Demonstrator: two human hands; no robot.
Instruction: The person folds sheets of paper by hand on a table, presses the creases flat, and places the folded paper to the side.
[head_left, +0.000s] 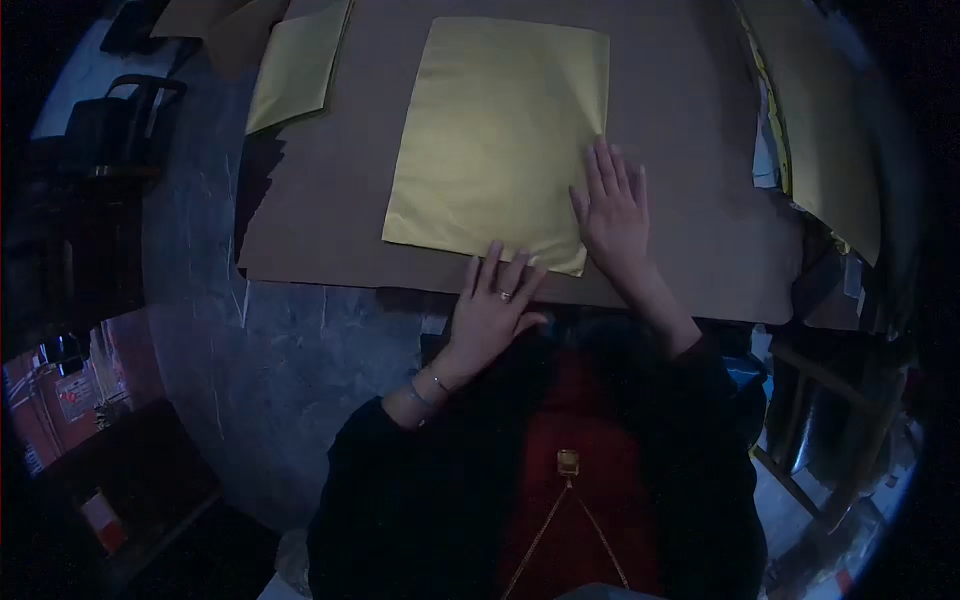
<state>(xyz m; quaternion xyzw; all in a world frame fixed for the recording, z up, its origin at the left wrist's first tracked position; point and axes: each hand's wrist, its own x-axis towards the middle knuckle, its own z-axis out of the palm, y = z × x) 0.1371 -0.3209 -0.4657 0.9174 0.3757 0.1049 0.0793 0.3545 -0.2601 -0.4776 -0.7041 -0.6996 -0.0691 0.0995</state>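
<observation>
A flat sheet of shiny gold fabric or paper [500,140] lies on the brown-covered table [690,200] in front of me, its corners slightly skewed. My left hand [493,308] rests with spread fingers at its near edge, the fingertips just over the border; a ring and bracelets show on it. Along the right edge, my right hand [615,210] lies flat, fingers stretched out toward the far side and touching the gold border. Neither hand grips anything.
Another folded gold piece [298,70] sits at the table's far left. On the right stands a stack of gold sheets [815,130] with pale and yellow edges. A dark chair [125,120] is at the left, and a wooden frame [800,430] at the lower right.
</observation>
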